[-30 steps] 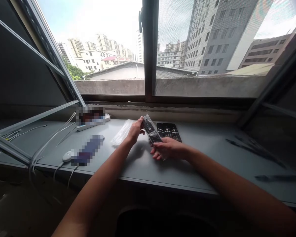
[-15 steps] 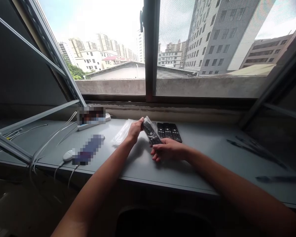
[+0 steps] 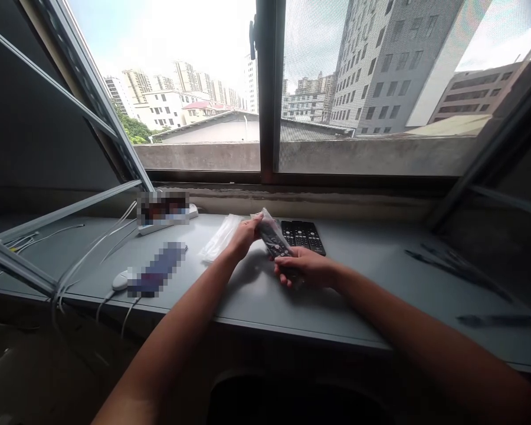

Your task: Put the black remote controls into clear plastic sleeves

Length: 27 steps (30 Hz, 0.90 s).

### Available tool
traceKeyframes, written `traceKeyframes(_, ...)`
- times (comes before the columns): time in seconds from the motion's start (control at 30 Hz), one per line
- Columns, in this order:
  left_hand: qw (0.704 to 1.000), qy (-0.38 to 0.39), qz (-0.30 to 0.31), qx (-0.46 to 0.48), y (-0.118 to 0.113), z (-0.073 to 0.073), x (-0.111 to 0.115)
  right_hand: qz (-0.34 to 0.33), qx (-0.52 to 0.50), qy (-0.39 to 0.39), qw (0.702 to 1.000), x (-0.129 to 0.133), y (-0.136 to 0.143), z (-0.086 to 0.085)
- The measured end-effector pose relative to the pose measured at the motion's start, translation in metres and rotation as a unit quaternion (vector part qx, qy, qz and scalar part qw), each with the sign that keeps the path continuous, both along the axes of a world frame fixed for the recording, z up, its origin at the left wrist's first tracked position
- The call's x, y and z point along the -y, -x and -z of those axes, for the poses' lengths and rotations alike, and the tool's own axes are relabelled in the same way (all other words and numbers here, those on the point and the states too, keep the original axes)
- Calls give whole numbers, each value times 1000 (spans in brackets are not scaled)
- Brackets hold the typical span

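A black remote control (image 3: pixel 273 241) sits inside a clear plastic bag (image 3: pixel 265 218), tilted above the table. My right hand (image 3: pixel 307 265) is closed around the lower end of the bagged remote, thumb on top. At the upper end, my left hand (image 3: pixel 248 231) pinches the bag's edge, its fingertips partly hidden by the plastic. Just behind my right hand, three black remotes (image 3: pixel 301 236) lie side by side on the table. Flat clear plastic bags (image 3: pixel 221 239) lie in a pile left of my left hand.
The grey table (image 3: pixel 363 295) runs below a window (image 3: pixel 269 88). On its left are a power strip (image 3: pixel 168 224), a blurred-out phone-shaped item (image 3: pixel 157 271), a white round charger (image 3: pixel 122 280) and cables (image 3: pixel 71 260). Dark pen-like items (image 3: pixel 495 320) lie at right. A metal frame (image 3: pixel 106 118) rises at left.
The remote has slid lower within the bag, toward my right hand, leaving more loose plastic at the top. Both hands remain nearly in place.
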<state>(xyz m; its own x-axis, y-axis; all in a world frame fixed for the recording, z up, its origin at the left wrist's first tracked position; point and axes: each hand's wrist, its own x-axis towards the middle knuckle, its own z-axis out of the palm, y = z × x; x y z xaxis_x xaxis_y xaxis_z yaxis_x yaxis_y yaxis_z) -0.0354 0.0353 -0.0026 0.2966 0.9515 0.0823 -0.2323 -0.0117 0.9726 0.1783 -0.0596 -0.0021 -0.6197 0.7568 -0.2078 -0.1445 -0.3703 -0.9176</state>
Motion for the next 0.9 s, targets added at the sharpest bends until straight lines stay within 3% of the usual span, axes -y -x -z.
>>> traceKeyframes(0.13,999,10,37,3,-1,4,-1,17,-20,-7,1000,0,1,0)
traceKeyframes(0.3,1000,2,6,-10,1,6,-4,32,-3,10,999,1,2,-1)
traceKeyframes(0.53,996,11,88,-33,-3,1,4,57,-26,-9,998,1,2,-2)
traceKeyframes(0.77,998,-44,25,-38,-2,1,1,52,-6,-15,999,3,2,-5)
traceKeyframes(0.9,997,-58,26,-41,0,-1,6,59,-4,-28,998,4,1,-7)
